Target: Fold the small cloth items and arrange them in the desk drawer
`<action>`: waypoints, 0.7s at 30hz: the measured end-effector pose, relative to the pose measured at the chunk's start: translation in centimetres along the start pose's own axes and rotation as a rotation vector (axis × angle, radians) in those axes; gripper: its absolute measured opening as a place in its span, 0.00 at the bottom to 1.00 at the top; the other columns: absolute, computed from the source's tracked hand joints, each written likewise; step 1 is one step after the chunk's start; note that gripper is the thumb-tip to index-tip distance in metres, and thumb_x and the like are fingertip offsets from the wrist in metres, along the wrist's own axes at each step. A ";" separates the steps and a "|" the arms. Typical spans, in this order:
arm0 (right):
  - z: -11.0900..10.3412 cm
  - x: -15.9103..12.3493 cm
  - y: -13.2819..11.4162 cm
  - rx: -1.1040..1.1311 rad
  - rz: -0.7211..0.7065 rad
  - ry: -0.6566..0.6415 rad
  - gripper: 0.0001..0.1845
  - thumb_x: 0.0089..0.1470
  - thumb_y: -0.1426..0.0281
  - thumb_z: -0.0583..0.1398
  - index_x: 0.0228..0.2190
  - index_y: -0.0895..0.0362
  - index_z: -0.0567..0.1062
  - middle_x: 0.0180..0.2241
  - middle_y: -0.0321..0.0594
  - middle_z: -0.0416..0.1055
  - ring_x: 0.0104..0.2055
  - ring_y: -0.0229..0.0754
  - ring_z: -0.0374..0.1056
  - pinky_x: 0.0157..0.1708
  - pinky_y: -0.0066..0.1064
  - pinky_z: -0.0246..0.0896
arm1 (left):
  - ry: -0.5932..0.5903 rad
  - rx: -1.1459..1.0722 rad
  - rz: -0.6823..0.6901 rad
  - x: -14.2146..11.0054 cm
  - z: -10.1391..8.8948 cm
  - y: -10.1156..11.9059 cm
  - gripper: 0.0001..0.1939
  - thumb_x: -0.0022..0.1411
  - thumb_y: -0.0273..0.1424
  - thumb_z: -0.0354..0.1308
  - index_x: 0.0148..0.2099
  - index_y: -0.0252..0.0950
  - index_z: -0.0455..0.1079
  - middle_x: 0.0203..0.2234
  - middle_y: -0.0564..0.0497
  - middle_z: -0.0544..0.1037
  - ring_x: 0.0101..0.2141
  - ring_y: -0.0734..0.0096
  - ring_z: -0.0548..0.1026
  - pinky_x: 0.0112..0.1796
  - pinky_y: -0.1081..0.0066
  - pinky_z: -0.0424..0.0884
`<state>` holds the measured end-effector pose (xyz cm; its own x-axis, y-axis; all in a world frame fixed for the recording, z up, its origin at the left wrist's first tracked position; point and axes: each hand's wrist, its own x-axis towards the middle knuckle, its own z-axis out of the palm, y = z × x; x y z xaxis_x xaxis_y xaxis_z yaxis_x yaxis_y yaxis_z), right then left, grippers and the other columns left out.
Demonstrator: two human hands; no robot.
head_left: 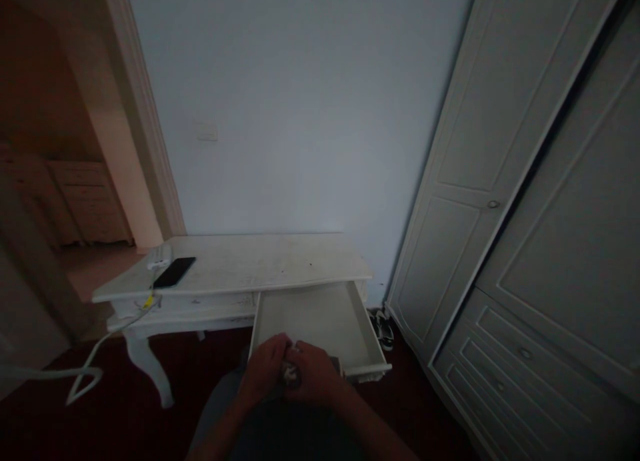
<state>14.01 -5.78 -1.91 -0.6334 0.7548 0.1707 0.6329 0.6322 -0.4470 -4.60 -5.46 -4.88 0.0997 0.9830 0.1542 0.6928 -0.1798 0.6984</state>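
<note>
The white wooden desk with curved legs has its pale, box-shaped drawer (313,321) pulled out; a knee could knock it. If the loose white cable (93,368) gets caught, it might drag the flat black phone (175,272) (their connection, I cannot tell). Left hand (267,366) and right hand (316,372) together pinch a small, patterned, crumpled bundle (291,374) near the drawer; loosened fingers could drop it.

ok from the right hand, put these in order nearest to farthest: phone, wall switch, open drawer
1. Open drawer, just beyond the right hand.
2. Phone, on the desk, toward its left end.
3. Wall switch, high on the left.
</note>
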 end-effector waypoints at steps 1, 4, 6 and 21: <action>-0.9 -0.9 1.1 -0.029 0.038 -0.029 0.34 0.46 0.58 0.73 0.56 0.45 0.77 0.51 0.44 0.78 0.50 0.56 0.74 0.50 0.38 0.67 | -0.026 0.048 -0.014 -0.1 0.1 0.2 0.31 0.77 0.47 0.29 0.43 0.42 0.73 0.39 0.46 0.83 0.43 0.61 0.80 0.47 0.65 0.71; -4.1 -4.1 5.3 -0.099 0.150 -0.083 0.30 0.47 0.57 0.71 0.52 0.48 0.79 0.49 0.44 0.76 0.49 0.55 0.74 0.48 0.37 0.66 | -0.113 0.251 -0.058 -0.2 0.6 0.8 0.28 0.76 0.49 0.38 0.42 0.40 0.76 0.37 0.45 0.83 0.41 0.59 0.81 0.43 0.65 0.69; -6.3 -6.4 8.3 -0.138 0.227 -0.082 0.28 0.50 0.57 0.68 0.53 0.48 0.78 0.50 0.44 0.76 0.52 0.54 0.73 0.51 0.37 0.65 | -0.156 0.365 -0.064 -0.3 0.9 1.0 0.25 0.75 0.47 0.43 0.41 0.40 0.77 0.37 0.45 0.84 0.41 0.58 0.81 0.42 0.65 0.68; -0.3 -1.0 1.5 -0.169 0.079 -0.042 0.33 0.50 0.52 0.69 0.56 0.48 0.75 0.49 0.43 0.76 0.49 0.53 0.72 0.49 0.37 0.65 | 0.031 0.088 0.010 -0.6 -0.1 0.9 0.26 0.78 0.44 0.32 0.53 0.43 0.71 0.48 0.46 0.82 0.49 0.63 0.79 0.51 0.66 0.70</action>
<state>15.68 -5.54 -2.50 -0.5944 0.7977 0.1019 0.7452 0.5940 -0.3031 -4.15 -6.24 -4.29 0.0853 0.9794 0.1831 0.7520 -0.1838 0.6331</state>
